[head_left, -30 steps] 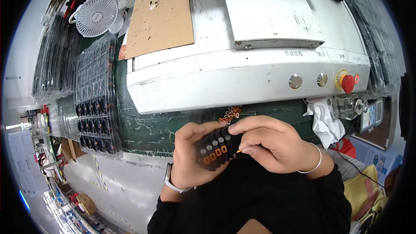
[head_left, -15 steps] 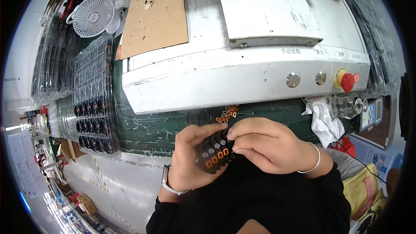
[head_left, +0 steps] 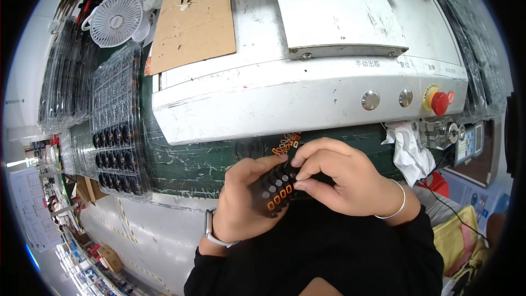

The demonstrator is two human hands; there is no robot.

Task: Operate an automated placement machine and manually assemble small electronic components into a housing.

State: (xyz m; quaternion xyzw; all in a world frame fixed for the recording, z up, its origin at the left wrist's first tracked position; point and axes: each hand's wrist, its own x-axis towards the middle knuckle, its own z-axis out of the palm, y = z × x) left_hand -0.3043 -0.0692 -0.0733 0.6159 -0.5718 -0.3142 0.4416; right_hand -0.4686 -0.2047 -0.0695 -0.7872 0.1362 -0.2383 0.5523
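Black tray (head_left: 275, 189), four orange rings, two hands

Your left hand (head_left: 241, 203) grips a black holder (head_left: 276, 186) studded with orange pieces, and more orange pieces (head_left: 286, 143) lie just beyond it on the dark green worktop (head_left: 192, 164). Behind them stands a scuffed white machine (head_left: 296, 87) with two silver buttons and one red, and on top of it a brown cardboard sheet (head_left: 194, 16).

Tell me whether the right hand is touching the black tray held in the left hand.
Touching: the head view shows the right hand's fingertips pressed onto the black tray, with the left hand gripping it.
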